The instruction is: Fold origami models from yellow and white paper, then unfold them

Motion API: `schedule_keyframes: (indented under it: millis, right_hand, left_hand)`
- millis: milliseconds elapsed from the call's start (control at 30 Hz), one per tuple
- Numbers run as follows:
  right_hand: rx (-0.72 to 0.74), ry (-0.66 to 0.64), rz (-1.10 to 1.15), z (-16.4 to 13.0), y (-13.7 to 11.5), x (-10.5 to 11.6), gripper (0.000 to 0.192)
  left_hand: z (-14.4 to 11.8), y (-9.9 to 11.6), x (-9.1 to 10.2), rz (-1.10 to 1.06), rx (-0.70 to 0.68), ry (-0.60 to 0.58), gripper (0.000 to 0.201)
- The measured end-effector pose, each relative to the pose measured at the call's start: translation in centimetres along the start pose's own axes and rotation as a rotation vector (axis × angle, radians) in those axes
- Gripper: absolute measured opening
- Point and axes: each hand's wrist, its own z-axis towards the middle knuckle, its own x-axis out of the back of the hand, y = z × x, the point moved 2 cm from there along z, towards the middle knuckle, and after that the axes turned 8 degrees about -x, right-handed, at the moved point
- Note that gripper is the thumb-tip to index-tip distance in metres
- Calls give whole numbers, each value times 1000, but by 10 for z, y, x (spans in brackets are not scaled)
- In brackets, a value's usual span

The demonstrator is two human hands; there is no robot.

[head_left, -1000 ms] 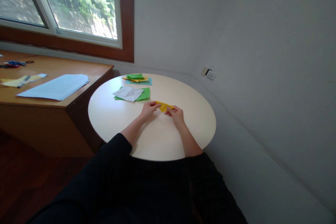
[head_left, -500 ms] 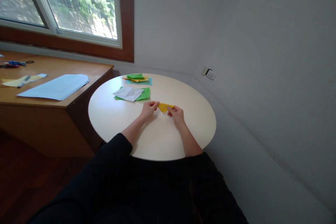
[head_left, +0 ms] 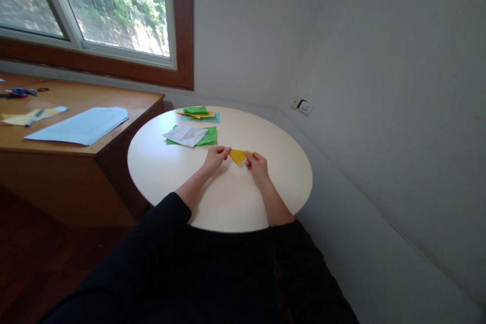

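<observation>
A small folded yellow paper (head_left: 238, 156), triangular with its point downward, is held up between my two hands over the round white table (head_left: 231, 202). My left hand (head_left: 216, 157) pinches its left corner between thumb and fingers. At the right corner, my right hand (head_left: 258, 164) grips it in a similar pinch. Just beyond my left hand lie a creased white paper (head_left: 185, 135) and, partly beneath it, a green paper (head_left: 211, 135).
Farther back on the table is a stack of folded green paper (head_left: 195, 110), yellow and blue sheets. A wooden desk (head_left: 125, 134) at left bears light blue sheets (head_left: 81, 126), a yellow paper (head_left: 15, 117) and scissors (head_left: 21, 92). Walls stand behind and to the right.
My right hand has shifted slightly right, from the paper's lower right side to its right corner. More of the yellow triangle shows. My left hand has hardly moved.
</observation>
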Motion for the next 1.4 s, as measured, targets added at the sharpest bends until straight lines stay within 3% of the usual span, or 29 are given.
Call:
schedule_keyframes:
  millis: [167, 367, 600, 867, 1100, 1400]
  right_hand:
    - [-17, -45, 130, 3, 2, 2, 30]
    - [-54, -92, 133, 2, 2, 1, 32]
    - [-34, -76, 101, 1, 1, -1, 26]
    - [-56, 24, 108, 1, 0, 0, 23]
    - [-66, -34, 99, 2, 2, -1, 22]
    - [-74, -184, 11, -2, 2, -5, 29]
  left_hand:
    - [-6, 9, -5, -76, 59, -114, 31]
    - [-11, 10, -11, -125, 96, -275, 33]
    - [-9, 5, -13, -270, 158, -220, 28]
    - [-8, 7, -15, -198, 167, -191, 8]
    - [-11, 6, -15, -109, 141, -294, 17]
    - [-8, -5, -13, -103, 101, -235, 17]
